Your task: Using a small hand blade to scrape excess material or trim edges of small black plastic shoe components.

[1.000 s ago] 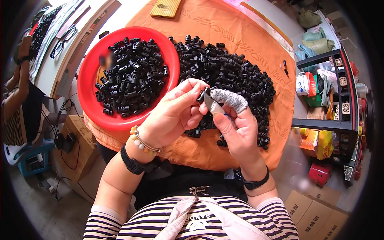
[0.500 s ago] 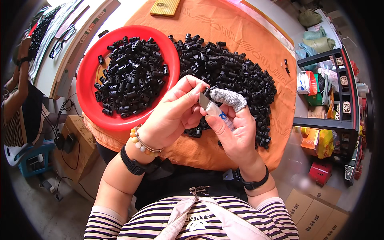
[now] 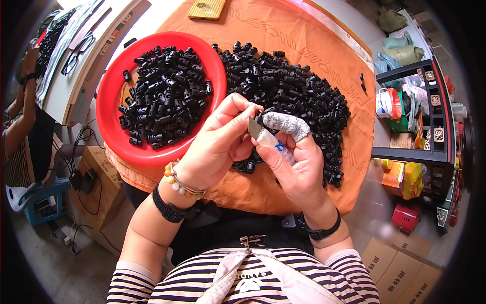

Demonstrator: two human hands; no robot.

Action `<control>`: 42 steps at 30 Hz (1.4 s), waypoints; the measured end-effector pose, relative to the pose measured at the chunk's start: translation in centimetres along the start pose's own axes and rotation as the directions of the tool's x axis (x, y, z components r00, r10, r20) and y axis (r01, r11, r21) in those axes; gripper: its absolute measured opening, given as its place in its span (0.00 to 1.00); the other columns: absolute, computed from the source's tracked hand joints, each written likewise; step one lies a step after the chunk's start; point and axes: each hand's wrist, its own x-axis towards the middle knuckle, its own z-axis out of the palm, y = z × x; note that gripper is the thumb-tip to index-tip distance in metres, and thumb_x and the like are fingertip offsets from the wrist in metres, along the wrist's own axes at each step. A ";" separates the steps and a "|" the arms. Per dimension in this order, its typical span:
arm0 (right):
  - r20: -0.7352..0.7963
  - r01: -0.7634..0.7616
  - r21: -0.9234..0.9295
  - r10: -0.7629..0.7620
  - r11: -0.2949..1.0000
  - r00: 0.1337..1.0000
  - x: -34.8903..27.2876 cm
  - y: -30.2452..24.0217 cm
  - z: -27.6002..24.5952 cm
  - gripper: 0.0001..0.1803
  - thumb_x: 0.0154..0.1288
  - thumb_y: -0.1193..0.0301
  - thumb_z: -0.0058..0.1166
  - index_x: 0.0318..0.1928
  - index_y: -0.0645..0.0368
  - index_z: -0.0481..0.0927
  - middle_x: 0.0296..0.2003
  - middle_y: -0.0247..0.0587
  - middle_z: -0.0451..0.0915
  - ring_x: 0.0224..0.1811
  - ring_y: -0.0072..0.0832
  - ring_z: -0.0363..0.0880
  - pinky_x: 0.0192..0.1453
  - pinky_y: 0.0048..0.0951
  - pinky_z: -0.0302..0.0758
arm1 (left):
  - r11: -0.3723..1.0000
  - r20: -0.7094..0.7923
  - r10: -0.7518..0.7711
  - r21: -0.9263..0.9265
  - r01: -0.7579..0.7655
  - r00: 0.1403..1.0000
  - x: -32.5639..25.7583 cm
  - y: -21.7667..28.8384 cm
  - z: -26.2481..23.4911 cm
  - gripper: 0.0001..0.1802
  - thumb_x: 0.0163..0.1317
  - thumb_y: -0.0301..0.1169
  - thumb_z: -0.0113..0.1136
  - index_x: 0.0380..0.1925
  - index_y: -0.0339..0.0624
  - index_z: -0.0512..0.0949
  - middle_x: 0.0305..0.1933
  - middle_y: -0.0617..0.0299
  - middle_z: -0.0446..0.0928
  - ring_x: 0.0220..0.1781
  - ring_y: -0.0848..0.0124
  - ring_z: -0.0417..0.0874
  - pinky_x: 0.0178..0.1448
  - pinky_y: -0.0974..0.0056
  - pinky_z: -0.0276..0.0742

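Note:
Over the near part of the table, my left hand point(image 3: 215, 142) pinches a small black plastic part point(image 3: 259, 117), mostly covered by the fingers. My right hand point(image 3: 304, 169) is closed around a short knife point(image 3: 273, 144) with a bare metal blade and a white-wrapped handle marked in blue. Its blade lies close against the black part; exact contact is hidden. A grey knitted sleeve point(image 3: 287, 123) covers my right index finger, which bends over the part from the far side. Beyond my hands spreads a heap of similar black parts point(image 3: 298, 91).
A red round tray point(image 3: 107, 114) with many black parts stands at the left on the orange tablecloth point(image 3: 324, 40). A yellow striped object point(image 3: 207, 9) lies at the far edge. On the right is a black shelf point(image 3: 412, 156); another person point(image 3: 23, 116) sits far left.
Both hands have shifted very slightly left, and the blade has turned a little, showing more of its flat side. The grips are unchanged.

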 end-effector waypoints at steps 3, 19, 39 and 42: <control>0.020 -0.017 -0.023 0.018 1.000 1.000 0.1 -0.3 -0.1 0.20 0.60 0.73 0.57 0.51 0.64 0.69 0.33 0.39 0.79 0.33 0.14 0.73 0.36 0.16 0.71 | 1.000 0.014 0.013 0.012 -0.013 1.000 -0.1 0.1 0.0 0.05 0.67 0.35 0.47 0.37 0.48 0.69 0.24 0.73 0.69 0.19 0.89 0.60 0.21 0.80 0.52; 0.031 0.010 -0.017 -0.010 1.000 0.999 0.3 -0.1 0.1 0.21 0.59 0.72 0.58 0.52 0.64 0.69 0.37 0.43 0.79 0.38 0.17 0.75 0.40 0.19 0.72 | 0.998 -0.037 0.046 0.045 -0.044 0.998 0.0 -0.1 0.2 0.05 0.68 0.34 0.45 0.39 0.47 0.68 0.26 0.74 0.68 0.18 0.89 0.57 0.20 0.80 0.48; 0.084 -0.037 0.100 0.029 0.994 0.996 0.1 -0.3 -0.4 0.19 0.62 0.77 0.53 0.52 0.66 0.68 0.40 0.43 0.79 0.42 0.19 0.76 0.46 0.20 0.73 | 0.999 0.043 -0.022 -0.030 0.024 0.999 0.0 -0.3 -0.5 0.04 0.67 0.32 0.45 0.38 0.48 0.67 0.28 0.72 0.70 0.21 0.86 0.62 0.20 0.79 0.49; 0.088 -0.068 0.131 0.057 0.989 0.995 0.0 -0.3 -0.4 0.19 0.62 0.77 0.53 0.53 0.66 0.67 0.40 0.44 0.79 0.42 0.19 0.76 0.46 0.19 0.73 | 0.999 0.044 -0.035 -0.022 0.036 0.998 0.0 -0.1 -0.3 0.04 0.68 0.34 0.45 0.38 0.48 0.67 0.24 0.72 0.69 0.17 0.87 0.59 0.19 0.79 0.48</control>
